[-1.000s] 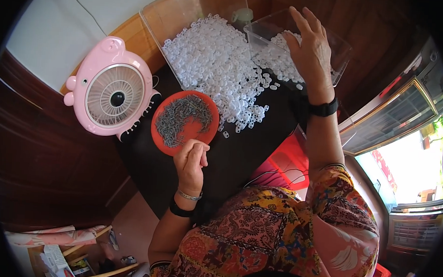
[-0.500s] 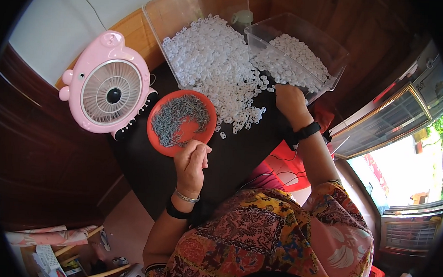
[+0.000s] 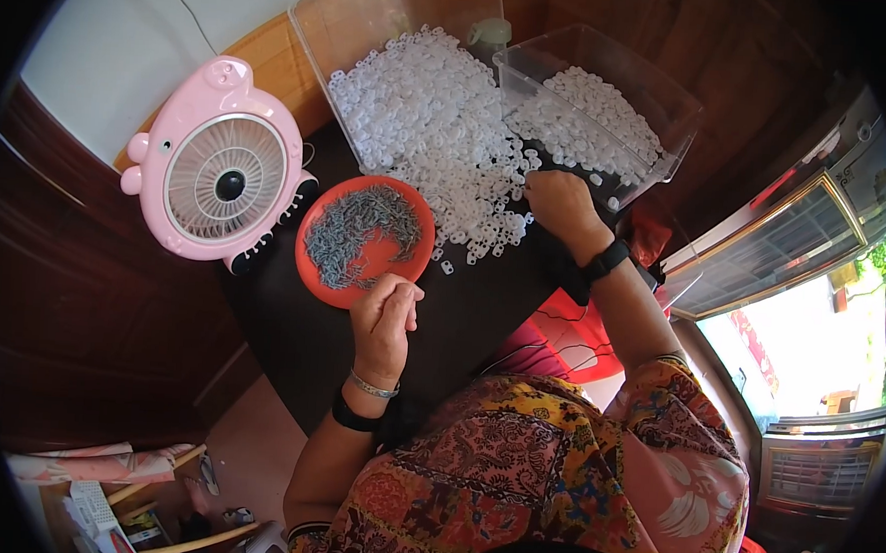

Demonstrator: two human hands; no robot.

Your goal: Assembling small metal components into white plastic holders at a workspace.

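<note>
My left hand [image 3: 382, 323] is closed at the near rim of a round red plate [image 3: 308, 274]. Small grey screws or nails [image 3: 350, 234] lie in that plate; whatever the closed fingers hold is hidden. At the right edge of a spread of small white plastic pieces with holes [image 3: 471, 213], my right hand [image 3: 567, 208] has its fingers bent together and pointing down-left. I cannot make out what is between them. The white pieces spill toward me from a large clear bin [image 3: 324, 65] lying on its side.
A clear bin [image 3: 686, 139] with more white pieces stands behind my right hand. Left of the plate is a pink pig-shaped fan [image 3: 152, 196]. All of these rest on a dark table [image 3: 441, 321]. A red stool [image 3: 580, 339] shows beyond the table's right edge.
My right hand has moved left, from in front of the right-hand bin to the edge of the loose white pieces. My left hand stays closed by the plate.
</note>
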